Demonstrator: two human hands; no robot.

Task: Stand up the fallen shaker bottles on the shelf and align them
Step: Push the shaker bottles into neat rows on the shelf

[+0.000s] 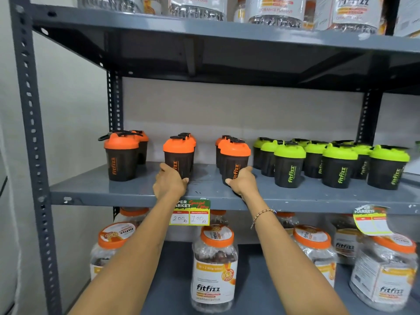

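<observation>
Black shaker bottles stand upright on the grey middle shelf (pixel 127 192). Orange-lidded ones form three short rows at the left and middle; green-lidded ones (pixel 289 164) crowd the right half. My left hand (pixel 169 184) grips the base of the front orange-lidded shaker of the middle row (pixel 178 155). My right hand (pixel 243 181) grips the base of the front orange-lidded shaker of the row to its right (pixel 235 159). A further orange-lidded shaker (pixel 120 155) stands alone at the far left front, another behind it. No fallen bottle is visible.
The shelf above (pixel 204 30) hangs low over the shakers and carries large jars. Below, clear jars with orange lids (pixel 214 267) fill the lower shelf. A price tag (pixel 189 215) hangs on the shelf's front edge, another (pixel 371 220) at the right. A perforated upright post (pixel 31 144) stands at left.
</observation>
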